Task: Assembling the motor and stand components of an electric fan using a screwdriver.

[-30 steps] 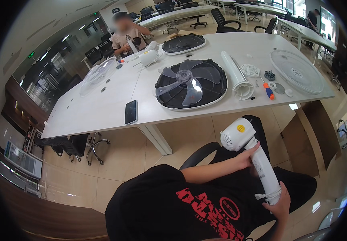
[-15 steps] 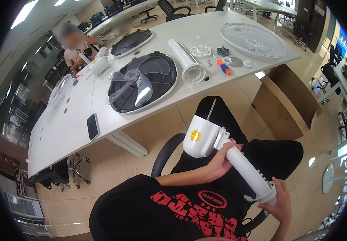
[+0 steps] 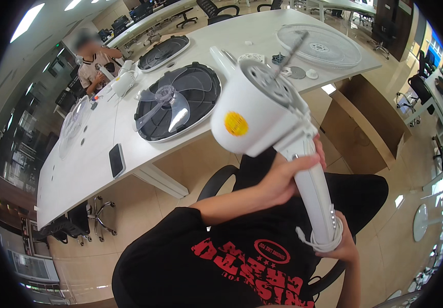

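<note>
Held over my lap is a white electric fan's motor head (image 3: 255, 115) on its neck post (image 3: 315, 197), with a yellow round sticker on the housing. A thin metal shaft (image 3: 292, 54) sticks up from its front. My left hand (image 3: 288, 177) is closed around the upper post, just below the tilt joint. Lower down, my right hand (image 3: 342, 241) grips the end of the post, where a white power cord (image 3: 329, 241) is coiled round it. The post leans, head up toward the table. Part of a white tube and the screwdriver are hidden behind the head.
On the white table (image 3: 98, 159) are a clear fan blade (image 3: 165, 100) over a black round base (image 3: 203, 102), another black base (image 3: 162, 54), a wire grille (image 3: 319, 46) and a phone (image 3: 117, 160). An open cardboard box (image 3: 365, 123) stands beside it. A person (image 3: 95, 64) sits across.
Both hands have raised the fan's motor head up and nearer to me, turning the post more upright. The head now covers part of the table that showed before.
</note>
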The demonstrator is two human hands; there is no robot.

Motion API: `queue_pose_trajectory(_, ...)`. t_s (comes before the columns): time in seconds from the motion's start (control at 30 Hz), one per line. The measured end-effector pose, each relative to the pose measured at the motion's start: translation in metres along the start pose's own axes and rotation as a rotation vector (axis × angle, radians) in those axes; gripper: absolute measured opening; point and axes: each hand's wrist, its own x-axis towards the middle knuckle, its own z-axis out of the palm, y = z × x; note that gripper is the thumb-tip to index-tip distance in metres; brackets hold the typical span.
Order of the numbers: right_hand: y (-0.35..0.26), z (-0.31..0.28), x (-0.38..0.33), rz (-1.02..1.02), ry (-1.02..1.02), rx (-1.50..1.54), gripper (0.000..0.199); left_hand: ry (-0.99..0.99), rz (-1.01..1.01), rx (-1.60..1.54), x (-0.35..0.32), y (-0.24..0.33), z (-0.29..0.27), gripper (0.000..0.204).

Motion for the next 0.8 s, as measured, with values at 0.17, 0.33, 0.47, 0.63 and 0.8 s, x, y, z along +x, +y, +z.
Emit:
queue_pose_trajectory(0.17, -0.024, 0.028, 0.077, -0.078, -0.107, 0.058, 0.136, 0.052, 0.112, 0.087, 0.031, 0.061, -0.017, 0.060)
queue_pose_trajectory(0.33, -0.048, 0.079, 0.163, -0.207, -0.295, 0.278, 0.138, 0.129, 0.204, 0.067, 0.056, 0.137, -0.055, 0.059)
queue_pose_trajectory(0.47, -0.052, 0.109, 0.216, -0.255, -0.269, 0.296, 0.116, 0.182, 0.238, 0.125, 0.073, 0.186, -0.087, 0.054)
queue_pose_trajectory(0.63, -0.076, 0.139, 0.267, -0.220, -0.236, 0.331, 0.097, 0.336, 0.178, 0.114, 0.093, 0.237, -0.138, 0.049)
queue_pose_trajectory(0.8, -0.085, 0.167, 0.315, -0.116, -0.185, 0.399, 0.099, 0.533, 0.113, 0.171, 0.124, 0.265, -0.190, 0.061)
